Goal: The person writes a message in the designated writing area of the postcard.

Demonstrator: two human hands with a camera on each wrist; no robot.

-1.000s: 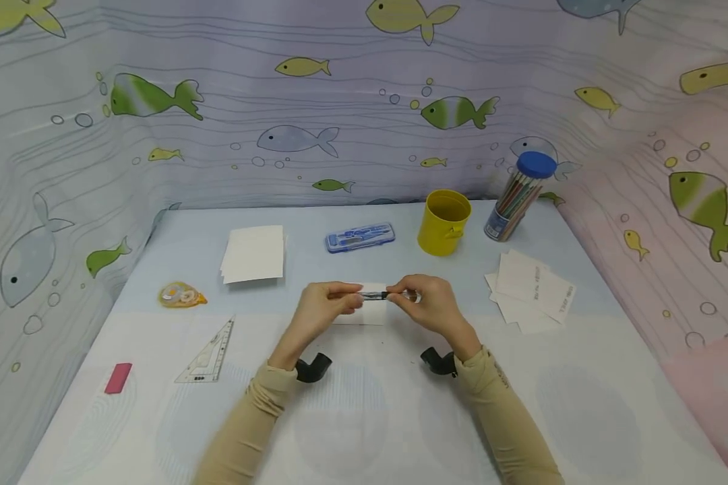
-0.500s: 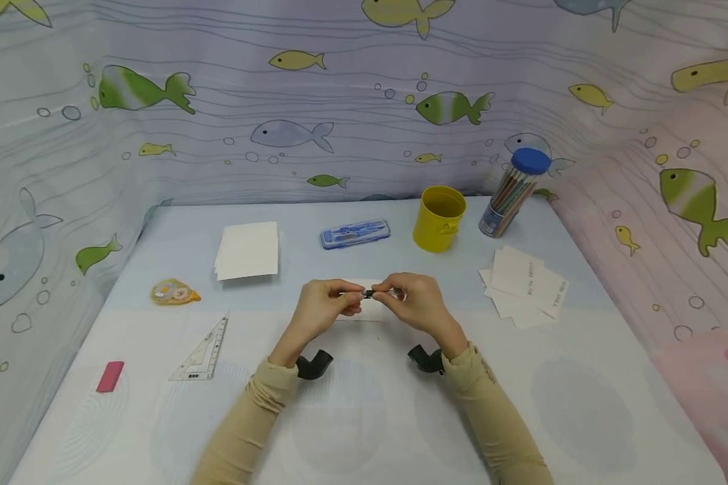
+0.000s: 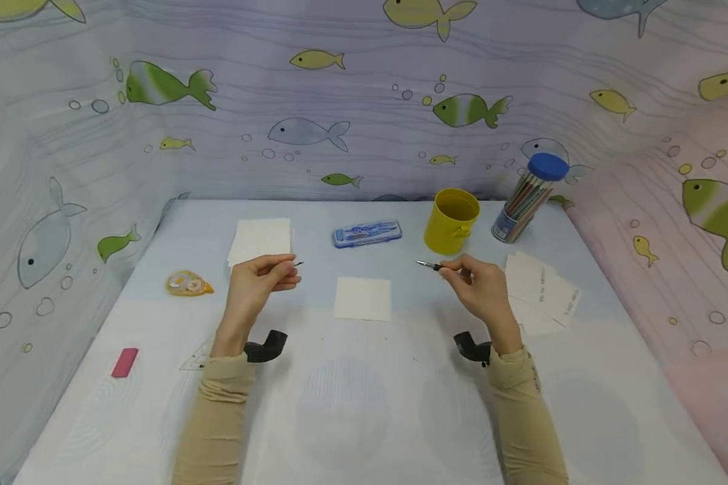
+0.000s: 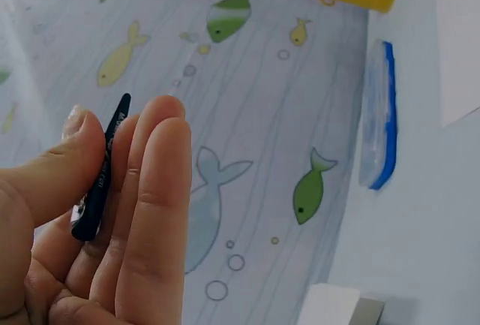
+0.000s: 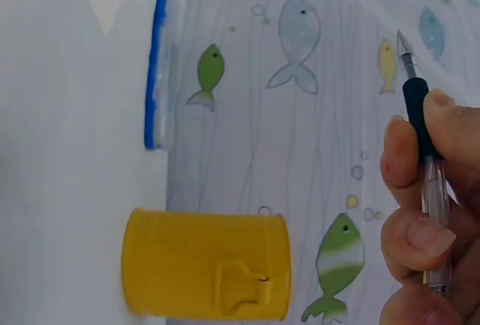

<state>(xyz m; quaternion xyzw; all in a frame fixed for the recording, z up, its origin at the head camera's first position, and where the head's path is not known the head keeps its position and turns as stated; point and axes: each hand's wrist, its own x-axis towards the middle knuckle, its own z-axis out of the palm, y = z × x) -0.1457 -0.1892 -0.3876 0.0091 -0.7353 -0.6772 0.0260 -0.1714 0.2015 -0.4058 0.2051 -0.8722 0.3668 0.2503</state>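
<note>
Between its thumb and fingers, my left hand [image 3: 256, 288] pinches a small black pen cap [image 4: 100, 182] with pale lettering; only its dark tip shows in the head view. My right hand [image 3: 480, 288] grips a gel pen [image 5: 417, 111] with a metal tip, a dark grip sleeve and a clear barrel. The bare tip points left in the head view. Both hands are raised above the table, well apart. A square white sheet of paper [image 3: 362, 299] lies on the table between them.
At the back stand a blue stationery case [image 3: 367, 234], a yellow mug [image 3: 451, 222] and a blue-lidded pencil jar [image 3: 530, 197]. Paper stacks lie at left [image 3: 262, 239] and right [image 3: 534, 296]. A correction tape [image 3: 188, 283], a pink eraser [image 3: 125, 362] and a partly hidden set square [image 3: 197, 355] lie left.
The hands were together on the pen above the sheet. They have moved apart, the left carrying the cap away and the right keeping the pen, whose tip is uncovered; the sheet shows fully.
</note>
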